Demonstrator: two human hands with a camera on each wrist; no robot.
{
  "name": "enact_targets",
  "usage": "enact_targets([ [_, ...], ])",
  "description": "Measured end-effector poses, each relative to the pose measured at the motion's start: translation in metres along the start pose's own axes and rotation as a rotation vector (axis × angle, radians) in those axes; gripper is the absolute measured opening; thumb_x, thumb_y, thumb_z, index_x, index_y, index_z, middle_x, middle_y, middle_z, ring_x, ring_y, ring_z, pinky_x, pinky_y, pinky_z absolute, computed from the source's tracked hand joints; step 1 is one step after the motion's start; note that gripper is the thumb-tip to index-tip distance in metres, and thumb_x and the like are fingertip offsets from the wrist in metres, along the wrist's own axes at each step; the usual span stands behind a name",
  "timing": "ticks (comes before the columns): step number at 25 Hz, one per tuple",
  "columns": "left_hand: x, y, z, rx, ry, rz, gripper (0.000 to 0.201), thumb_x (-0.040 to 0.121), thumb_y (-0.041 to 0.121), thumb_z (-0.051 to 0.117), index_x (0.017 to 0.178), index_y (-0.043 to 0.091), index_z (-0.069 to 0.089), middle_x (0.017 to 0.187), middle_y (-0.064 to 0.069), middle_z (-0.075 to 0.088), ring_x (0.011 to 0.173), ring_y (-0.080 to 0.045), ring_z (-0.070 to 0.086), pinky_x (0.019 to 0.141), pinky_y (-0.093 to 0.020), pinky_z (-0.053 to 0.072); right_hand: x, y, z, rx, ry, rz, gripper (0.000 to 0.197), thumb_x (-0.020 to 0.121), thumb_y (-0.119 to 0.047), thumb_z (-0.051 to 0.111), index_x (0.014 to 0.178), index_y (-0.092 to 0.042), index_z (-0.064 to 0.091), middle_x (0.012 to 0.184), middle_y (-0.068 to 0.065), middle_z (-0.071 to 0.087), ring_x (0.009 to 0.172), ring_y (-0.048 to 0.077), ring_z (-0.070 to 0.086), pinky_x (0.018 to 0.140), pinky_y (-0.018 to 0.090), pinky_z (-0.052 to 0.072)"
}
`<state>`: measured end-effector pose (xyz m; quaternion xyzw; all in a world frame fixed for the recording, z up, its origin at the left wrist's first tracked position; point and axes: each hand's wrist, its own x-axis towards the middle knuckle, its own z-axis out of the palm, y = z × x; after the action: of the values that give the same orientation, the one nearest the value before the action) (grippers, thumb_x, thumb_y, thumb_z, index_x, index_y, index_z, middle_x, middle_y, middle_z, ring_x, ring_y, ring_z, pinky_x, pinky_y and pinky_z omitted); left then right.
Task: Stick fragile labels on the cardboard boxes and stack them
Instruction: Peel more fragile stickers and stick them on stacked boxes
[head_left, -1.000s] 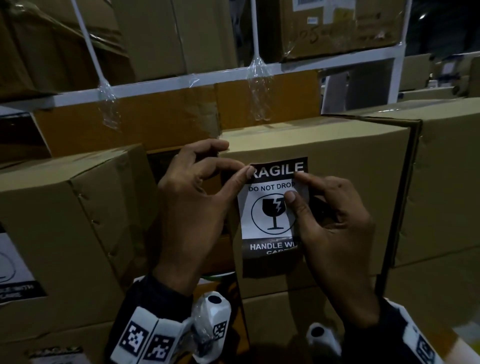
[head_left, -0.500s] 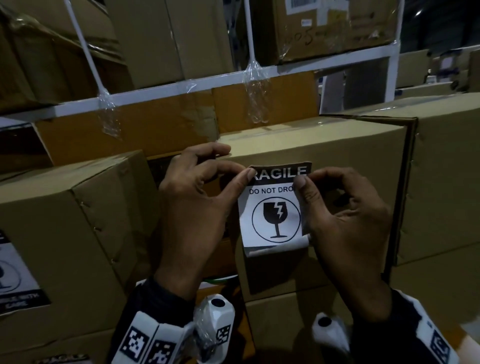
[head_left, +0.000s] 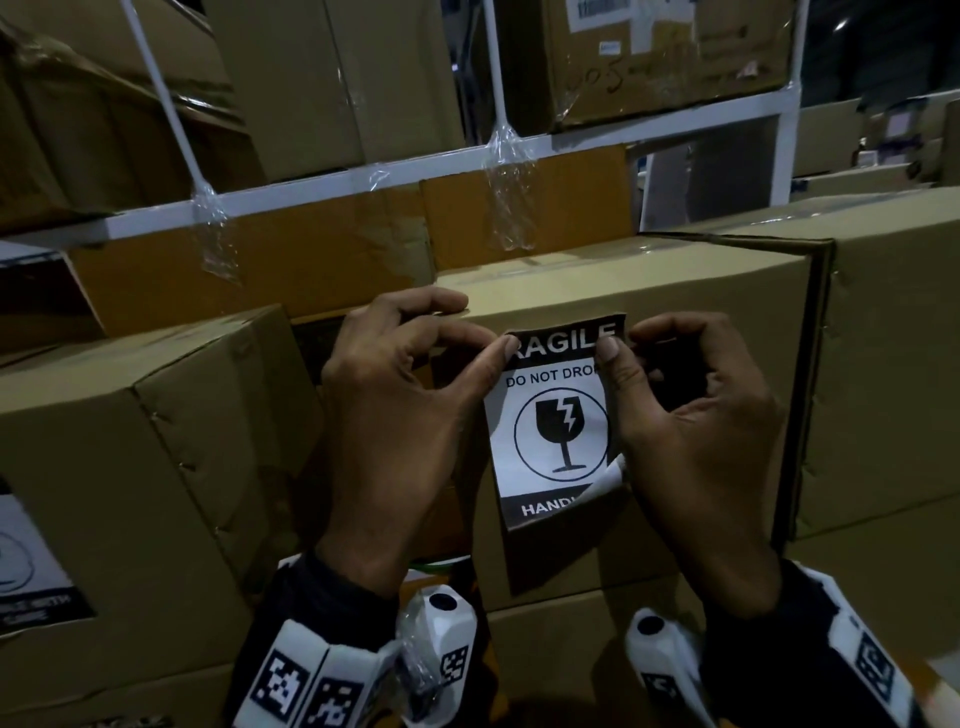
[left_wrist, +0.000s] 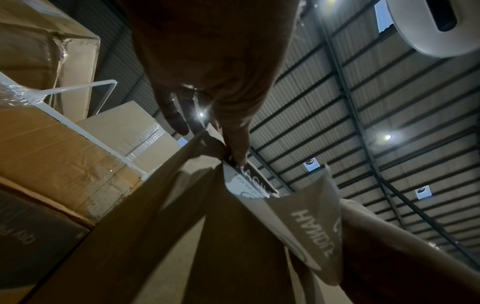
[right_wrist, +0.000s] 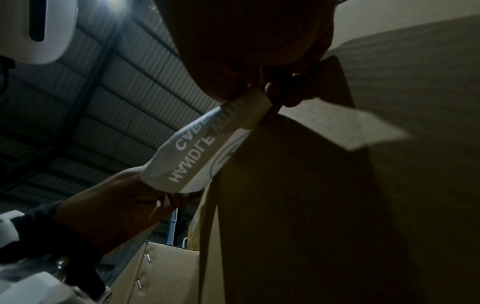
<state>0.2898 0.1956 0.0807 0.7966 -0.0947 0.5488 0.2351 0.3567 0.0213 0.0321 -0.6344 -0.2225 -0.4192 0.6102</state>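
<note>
Label's top edge now pressed to the box, bottom corner still curled.
Head view: left hand (head_left: 395, 421) and right hand (head_left: 691, 431) pinch the label (head_left: 556, 415) high on the box (head_left: 701, 332) front, its backing lower than a second ago. Wrist views: the loose tail hangs off the cardboard, so smoothing remains.

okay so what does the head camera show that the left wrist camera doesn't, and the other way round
Only the head view shows the label's printed front with its broken-glass symbol, a second labelled box at the far left, and the white shelf rail. Only the left wrist view shows the corrugated roof with its lights and the label's curled lower end with HANDLE mirrored. Both show the left hand pinching the label's top corner against the cardboard box.
</note>
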Motion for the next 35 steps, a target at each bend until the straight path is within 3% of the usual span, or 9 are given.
enact_targets([
  [5, 0.0, 0.0, 0.0, -0.008, -0.019, -0.027, 0.014, 0.083, 0.037, 0.081, 0.094, 0.029, 0.075, 0.119, 0.009, 0.066, 0.116, -0.014, 0.061, 0.084, -0.037, 0.06, -0.001, 0.003, 0.003, 0.007, 0.019, -0.004, 0.017, 0.095, -0.03, 0.075, 0.103, -0.024, 0.062, 0.098, -0.002, 0.066, 0.087, 0.014, 0.066, 0.072, 0.038, 0.057],
  [13, 0.002, 0.005, -0.002, -0.006, -0.058, -0.081, 0.014, 0.08, 0.039, 0.081, 0.089, 0.03, 0.075, 0.121, 0.013, 0.064, 0.117, -0.008, 0.059, 0.088, -0.032, 0.058, -0.006, 0.007, 0.005, -0.003, 0.049, -0.018, 0.016, 0.095, -0.028, 0.075, 0.102, -0.023, 0.062, 0.096, 0.002, 0.066, 0.085, 0.017, 0.066, 0.07, 0.031, 0.055],
  [23, -0.003, -0.001, -0.001, -0.052, -0.037, -0.091, 0.015, 0.08, 0.035, 0.084, 0.086, 0.023, 0.077, 0.126, 0.01, 0.064, 0.12, -0.01, 0.06, 0.091, -0.036, 0.059, -0.01, 0.009, 0.007, -0.064, 0.061, -0.094, 0.018, 0.095, -0.028, 0.075, 0.101, -0.027, 0.058, 0.094, 0.003, 0.063, 0.083, 0.017, 0.062, 0.069, 0.026, 0.051],
  [30, -0.001, 0.001, -0.001, -0.073, -0.04, -0.117, 0.014, 0.078, 0.034, 0.085, 0.083, 0.03, 0.073, 0.125, 0.013, 0.062, 0.121, -0.006, 0.059, 0.09, -0.028, 0.058, -0.011, 0.01, 0.009, -0.084, 0.077, -0.141, 0.017, 0.096, -0.027, 0.075, 0.1, -0.024, 0.059, 0.092, 0.002, 0.062, 0.081, 0.021, 0.061, 0.067, 0.025, 0.049],
  [35, -0.001, 0.002, -0.001, -0.032, -0.056, -0.106, 0.014, 0.079, 0.035, 0.085, 0.084, 0.031, 0.072, 0.125, 0.014, 0.06, 0.121, -0.006, 0.058, 0.091, -0.027, 0.057, -0.014, 0.012, 0.011, -0.102, 0.107, -0.144, 0.018, 0.096, -0.028, 0.075, 0.098, -0.013, 0.065, 0.092, 0.0, 0.06, 0.081, 0.021, 0.059, 0.071, 0.012, 0.042],
])
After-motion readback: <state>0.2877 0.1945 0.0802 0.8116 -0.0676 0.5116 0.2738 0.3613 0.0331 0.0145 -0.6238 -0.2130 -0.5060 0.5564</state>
